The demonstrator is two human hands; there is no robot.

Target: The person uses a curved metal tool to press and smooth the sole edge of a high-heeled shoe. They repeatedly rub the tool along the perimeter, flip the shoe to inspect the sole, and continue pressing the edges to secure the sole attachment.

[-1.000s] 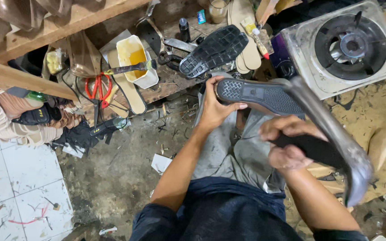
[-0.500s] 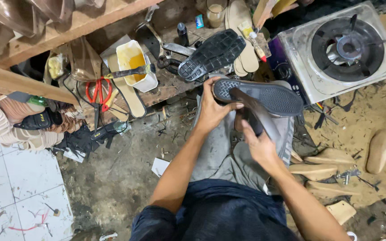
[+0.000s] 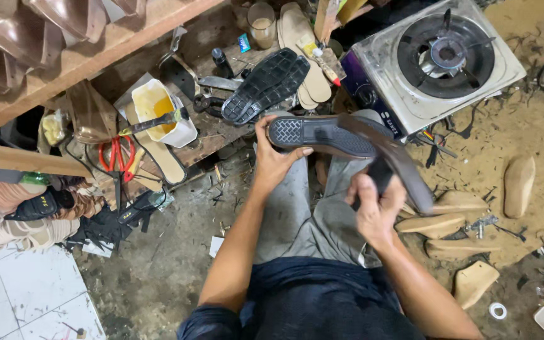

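A dark shoe (image 3: 322, 133) lies sole-up over my knees, its grey patterned sole facing me. My left hand (image 3: 275, 157) grips its toe end, thumb on the sole's edge. A brown curved strip (image 3: 410, 173) runs from the shoe's heel side down to the right. My right hand (image 3: 376, 211) is closed around a short dark tool (image 3: 380, 173), whose tip rests against the shoe beside that strip. What the tool's tip is doing is hidden by the shoe.
A single-burner gas stove (image 3: 442, 56) stands at the upper right. The low bench (image 3: 215, 135) holds a white pot of yellow glue (image 3: 155, 110), red scissors (image 3: 116, 154) and a black sole (image 3: 266, 85). Wooden lasts (image 3: 521, 182) lie on the dirt floor.
My right hand has come up from the lower right with the dark tool and now sits against the shoe. My left hand keeps its hold on the toe end.
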